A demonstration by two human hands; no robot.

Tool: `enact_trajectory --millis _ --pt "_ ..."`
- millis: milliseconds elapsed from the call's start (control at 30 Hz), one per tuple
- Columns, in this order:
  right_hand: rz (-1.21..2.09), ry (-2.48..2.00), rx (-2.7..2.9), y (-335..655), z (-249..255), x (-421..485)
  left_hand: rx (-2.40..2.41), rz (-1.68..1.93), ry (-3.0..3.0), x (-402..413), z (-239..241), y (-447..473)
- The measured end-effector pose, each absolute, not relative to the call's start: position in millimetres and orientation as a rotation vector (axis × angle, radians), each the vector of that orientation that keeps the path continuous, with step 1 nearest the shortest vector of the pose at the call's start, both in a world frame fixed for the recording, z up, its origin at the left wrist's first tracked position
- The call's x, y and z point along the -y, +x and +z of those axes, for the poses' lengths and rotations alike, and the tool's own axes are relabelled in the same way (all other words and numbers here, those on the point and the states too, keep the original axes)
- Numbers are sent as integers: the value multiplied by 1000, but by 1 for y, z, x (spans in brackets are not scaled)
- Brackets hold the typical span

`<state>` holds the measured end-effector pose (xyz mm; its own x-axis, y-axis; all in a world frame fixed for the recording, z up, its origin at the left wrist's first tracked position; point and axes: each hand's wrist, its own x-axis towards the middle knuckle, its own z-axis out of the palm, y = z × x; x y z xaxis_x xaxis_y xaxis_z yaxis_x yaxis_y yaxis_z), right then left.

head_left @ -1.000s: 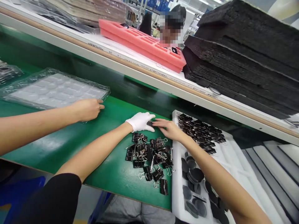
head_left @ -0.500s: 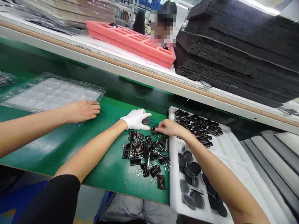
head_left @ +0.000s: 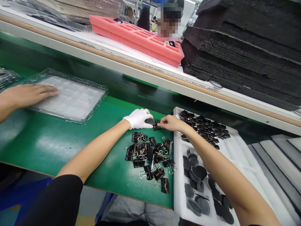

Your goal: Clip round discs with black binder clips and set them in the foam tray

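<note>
My left hand (head_left: 138,119), in a white glove, pinches a small dark round disc (head_left: 150,121) between thumb and fingers, just above the green table. My bare right hand (head_left: 173,123) grips a black binder clip (head_left: 155,126) by its handle end. The clip sits right at the disc's lower right edge; whether its jaws are around the disc I cannot tell. Below both hands lies a loose pile of black binder clips (head_left: 149,153) with silver wire handles. Under my right forearm, a white foam tray (head_left: 176,175) holds several dark discs (head_left: 198,172).
More binder clips (head_left: 204,125) stand in rows at the foam's far end. A co-worker's bare hand (head_left: 35,94) rests over a clear plastic tray (head_left: 77,97) at left. A shelf edge (head_left: 131,67) crosses behind, bearing a pink foam tray (head_left: 136,40) and black foam sheets (head_left: 235,53).
My right hand has brought the binder clip up against the disc, and my left fingers have closed on the disc. The co-worker's hand has moved left over the plastic tray.
</note>
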<state>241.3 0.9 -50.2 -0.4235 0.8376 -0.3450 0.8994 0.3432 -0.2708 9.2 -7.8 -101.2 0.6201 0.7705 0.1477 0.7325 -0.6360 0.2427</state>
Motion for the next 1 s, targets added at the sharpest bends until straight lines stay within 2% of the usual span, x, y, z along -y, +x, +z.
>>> enact_trajectory --millis 367,600,733,1000 --pt "-617 1608 -2369 237 -42 -6 -1191 375 2713 8 -100 9" --pt "-421 2228 -2599 220 -53 -21 -1188 358 2610 7 -97 5" --pt "-540 2479 -2402 197 -73 -27 -1232 355 2593 9 -92 8" --pt "-778 2581 -2221 197 -105 -28 -1247 432 2496 12 -93 10"
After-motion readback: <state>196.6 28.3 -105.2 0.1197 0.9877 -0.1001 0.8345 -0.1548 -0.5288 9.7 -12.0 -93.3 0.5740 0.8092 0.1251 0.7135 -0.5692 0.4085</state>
